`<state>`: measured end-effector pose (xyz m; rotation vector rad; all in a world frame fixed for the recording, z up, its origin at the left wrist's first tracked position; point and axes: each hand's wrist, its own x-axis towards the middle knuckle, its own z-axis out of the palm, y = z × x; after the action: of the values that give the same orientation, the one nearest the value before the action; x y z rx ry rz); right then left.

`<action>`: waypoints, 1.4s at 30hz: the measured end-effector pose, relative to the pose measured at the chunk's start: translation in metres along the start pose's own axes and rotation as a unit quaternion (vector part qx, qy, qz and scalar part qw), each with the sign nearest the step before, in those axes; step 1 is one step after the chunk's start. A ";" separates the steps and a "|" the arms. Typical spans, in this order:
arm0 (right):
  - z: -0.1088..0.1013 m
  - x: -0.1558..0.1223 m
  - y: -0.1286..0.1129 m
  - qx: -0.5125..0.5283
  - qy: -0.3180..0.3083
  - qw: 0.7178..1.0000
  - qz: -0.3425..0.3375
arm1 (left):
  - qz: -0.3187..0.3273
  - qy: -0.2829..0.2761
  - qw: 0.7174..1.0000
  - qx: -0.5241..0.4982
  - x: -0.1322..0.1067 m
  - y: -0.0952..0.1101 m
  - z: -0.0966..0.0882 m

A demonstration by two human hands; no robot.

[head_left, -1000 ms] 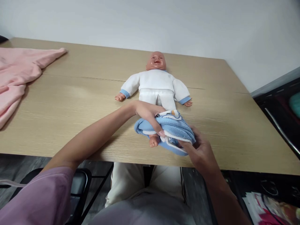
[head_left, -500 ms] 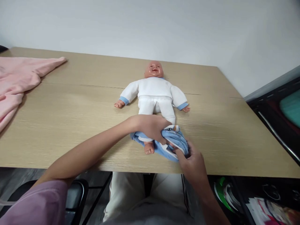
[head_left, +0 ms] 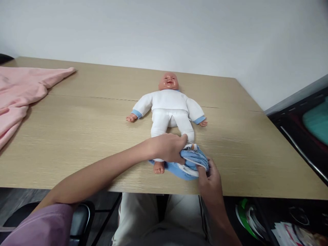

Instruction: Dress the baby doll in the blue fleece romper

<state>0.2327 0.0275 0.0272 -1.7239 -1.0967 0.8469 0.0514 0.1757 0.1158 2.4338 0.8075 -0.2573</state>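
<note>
A baby doll (head_left: 169, 99) in a white top and white leggings lies on its back, head toward the wall. A blue-and-white baby garment (head_left: 196, 158) is bunched around the lower end of its leg on my right, hiding that foot. More of the cloth lies flat beneath it. The doll's other foot (head_left: 159, 167) shows bare. My left hand (head_left: 169, 147) reaches across both shins, closed with thumb and fingers at the bunched garment's upper edge. On the outer side, my right hand (head_left: 210, 177) pinches the garment, its thumb on the folds and fingers partly hidden behind.
A pink cloth (head_left: 23, 90) lies on the left of the wooden table (head_left: 102, 119). The table's front edge runs just before my lap. At the right stand a dark, open-sided unit (head_left: 302, 126) and, below the table, a shelf with papers (head_left: 288, 232).
The garment's folds have shifted slightly outward to the right, with both hands on them. The view has tilted a little, so everything sits lower in the picture.
</note>
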 end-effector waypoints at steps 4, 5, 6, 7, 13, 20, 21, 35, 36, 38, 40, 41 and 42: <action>0.001 0.004 0.009 0.112 0.004 0.993 0.040 | 0.003 0.023 0.998 -0.056 -0.001 0.000 -0.003; 0.001 0.004 0.010 0.136 0.005 0.989 0.052 | 0.003 0.035 0.997 -0.067 -0.001 0.001 -0.003; 0.002 0.004 0.012 0.153 0.002 0.986 0.060 | 0.003 0.048 0.996 -0.074 -0.001 0.002 -0.003; 0.003 0.003 0.012 0.163 -0.003 0.985 0.065 | 0.003 0.061 0.995 -0.078 -0.001 0.003 -0.003; 0.005 0.006 0.014 0.151 -0.018 0.988 0.021 | 0.050 0.029 0.991 -0.124 0.002 -0.004 -0.007; -0.003 0.027 0.011 0.190 -0.043 0.980 -0.032 | 0.127 0.046 0.984 -0.118 0.005 -0.020 -0.015; -0.005 0.032 0.011 0.182 -0.061 0.981 -0.033 | 0.132 0.050 0.985 -0.102 0.005 -0.021 -0.016; -0.039 0.083 -0.018 0.011 -0.162 0.971 -0.176 | 0.168 0.158 0.966 -0.116 0.003 -0.033 -0.015; -0.043 0.088 -0.021 -0.014 -0.186 0.963 -0.197 | 0.173 0.149 0.964 -0.135 0.001 -0.034 -0.016; -0.051 0.100 -0.027 -0.051 -0.242 0.941 -0.230 | 0.178 0.135 0.961 -0.163 -0.003 -0.036 -0.016; -0.056 0.109 -0.031 -0.073 -0.299 0.920 -0.243 | 0.174 0.145 0.961 -0.156 -0.009 -0.038 -0.014; -0.057 0.112 -0.032 -0.082 -0.322 0.910 -0.246 | 0.169 0.161 0.962 -0.141 -0.012 -0.039 -0.012; -0.058 0.113 -0.032 -0.091 -0.340 0.902 -0.251 | 0.166 0.182 0.962 -0.122 -0.017 -0.040 -0.010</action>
<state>0.3159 0.1202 0.0696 -1.1865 -2.0371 1.0547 0.0141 0.1997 0.1122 2.3581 0.5244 0.4060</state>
